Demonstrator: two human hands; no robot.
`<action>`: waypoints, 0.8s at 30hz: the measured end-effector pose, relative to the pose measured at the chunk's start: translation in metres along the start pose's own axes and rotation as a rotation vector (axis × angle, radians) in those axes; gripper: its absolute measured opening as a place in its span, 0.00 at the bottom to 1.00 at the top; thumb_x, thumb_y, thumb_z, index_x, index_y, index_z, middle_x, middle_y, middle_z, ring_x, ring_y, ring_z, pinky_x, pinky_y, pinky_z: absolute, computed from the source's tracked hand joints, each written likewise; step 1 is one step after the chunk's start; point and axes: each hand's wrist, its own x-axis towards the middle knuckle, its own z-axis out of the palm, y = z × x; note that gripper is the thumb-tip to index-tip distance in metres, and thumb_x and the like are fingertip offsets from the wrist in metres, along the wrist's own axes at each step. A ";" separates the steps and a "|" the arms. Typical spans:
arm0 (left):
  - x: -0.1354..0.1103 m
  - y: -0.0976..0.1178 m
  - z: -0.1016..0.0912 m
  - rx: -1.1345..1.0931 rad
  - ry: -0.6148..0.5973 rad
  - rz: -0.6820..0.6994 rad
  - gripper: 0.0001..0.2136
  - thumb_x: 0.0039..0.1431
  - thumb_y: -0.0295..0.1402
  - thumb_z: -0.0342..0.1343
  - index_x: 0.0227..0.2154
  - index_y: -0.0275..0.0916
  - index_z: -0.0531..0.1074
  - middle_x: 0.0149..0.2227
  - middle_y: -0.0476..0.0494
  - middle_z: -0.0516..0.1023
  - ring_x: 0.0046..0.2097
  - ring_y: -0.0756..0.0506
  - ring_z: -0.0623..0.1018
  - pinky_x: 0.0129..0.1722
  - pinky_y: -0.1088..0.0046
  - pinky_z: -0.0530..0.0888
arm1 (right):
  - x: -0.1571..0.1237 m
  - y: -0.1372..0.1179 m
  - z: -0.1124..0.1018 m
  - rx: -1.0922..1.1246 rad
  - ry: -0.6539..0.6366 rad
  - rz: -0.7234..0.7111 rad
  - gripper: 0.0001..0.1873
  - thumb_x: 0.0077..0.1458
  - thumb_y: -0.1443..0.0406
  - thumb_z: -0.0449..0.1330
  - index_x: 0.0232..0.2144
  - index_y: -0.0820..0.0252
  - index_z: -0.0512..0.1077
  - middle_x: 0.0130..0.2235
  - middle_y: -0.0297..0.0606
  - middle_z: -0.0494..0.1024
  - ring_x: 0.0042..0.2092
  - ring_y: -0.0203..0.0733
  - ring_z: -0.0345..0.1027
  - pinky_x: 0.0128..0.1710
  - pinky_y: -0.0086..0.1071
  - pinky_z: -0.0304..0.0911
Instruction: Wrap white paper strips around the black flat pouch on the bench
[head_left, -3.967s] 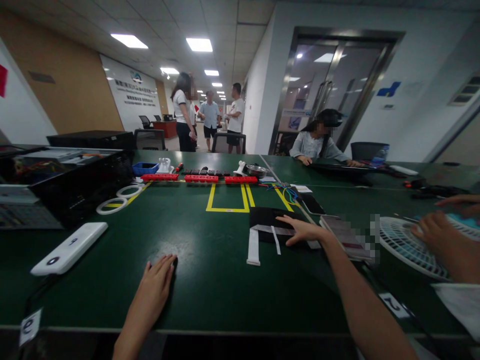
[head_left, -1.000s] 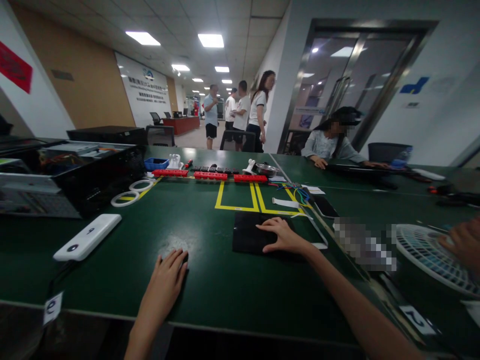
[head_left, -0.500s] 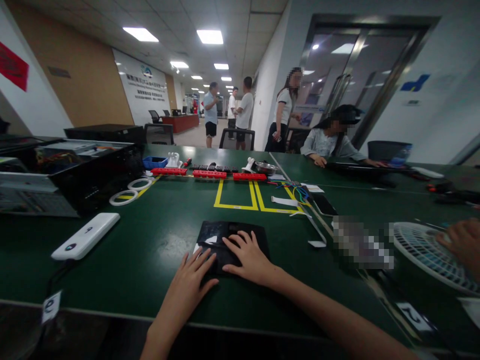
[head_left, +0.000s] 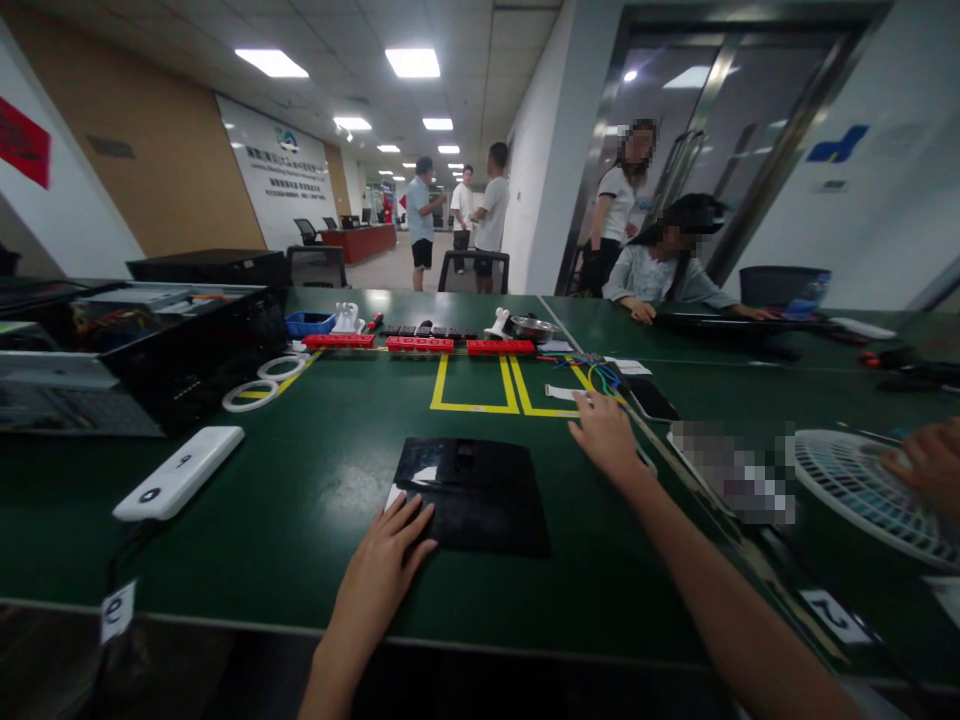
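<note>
A glossy black panel (head_left: 480,500), roughly square with a small dark recess near its far edge, lies flat before me. My left hand (head_left: 390,555) rests on its near left corner, fingers stretched out and open. To the right, beyond the panel, my right hand (head_left: 609,435) is over the table, its thumb apart from the fingers. Those fingertips are at a white flat ribbon cable (head_left: 561,393) and partly cover it; whether they touch it I cannot tell. Thin coloured wires (head_left: 602,376) lie just past this hand.
Yellow tape frames (head_left: 474,408) mark the green table, with red strips (head_left: 420,344) behind. At left stand an opened computer case (head_left: 195,350), white rings (head_left: 251,395) and a white power bank (head_left: 180,473). Rightward lie a phone (head_left: 652,398) and a fan (head_left: 862,490) touched by another person's hand.
My right hand has lifted off the black panel and moved right and away from me to the ribbon cable. My left hand stays on the panel. A standing person behind has shifted right.
</note>
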 end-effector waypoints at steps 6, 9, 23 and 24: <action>0.009 0.004 -0.004 0.016 -0.042 -0.034 0.18 0.60 0.32 0.54 0.54 0.42 0.68 0.56 0.41 0.69 0.60 0.38 0.64 0.57 0.55 0.63 | 0.002 0.076 0.019 -0.084 -0.304 0.296 0.17 0.54 0.70 0.55 0.47 0.70 0.68 0.44 0.54 0.72 0.45 0.51 0.69 0.40 0.37 0.63; 0.015 0.004 -0.006 0.021 -0.071 -0.044 0.18 0.60 0.32 0.54 0.53 0.40 0.69 0.56 0.39 0.70 0.60 0.37 0.63 0.57 0.55 0.63 | 0.002 0.082 0.027 -0.060 -0.352 0.285 0.12 0.54 0.74 0.53 0.40 0.69 0.72 0.39 0.51 0.75 0.42 0.47 0.71 0.38 0.33 0.64; 0.002 -0.006 -0.026 -0.205 0.337 -0.186 0.16 0.64 0.34 0.44 0.52 0.41 0.68 0.53 0.43 0.74 0.58 0.41 0.67 0.57 0.56 0.62 | 0.004 0.045 -0.033 0.414 -0.108 -0.052 0.20 0.56 0.71 0.49 0.49 0.60 0.72 0.48 0.43 0.75 0.49 0.44 0.68 0.48 0.35 0.61; 0.000 -0.008 -0.031 -0.207 0.383 -0.222 0.16 0.64 0.35 0.44 0.51 0.41 0.69 0.52 0.43 0.74 0.57 0.41 0.69 0.56 0.57 0.64 | 0.002 0.037 -0.037 0.505 -0.108 -0.136 0.19 0.56 0.70 0.50 0.48 0.60 0.72 0.47 0.42 0.76 0.48 0.45 0.68 0.48 0.36 0.62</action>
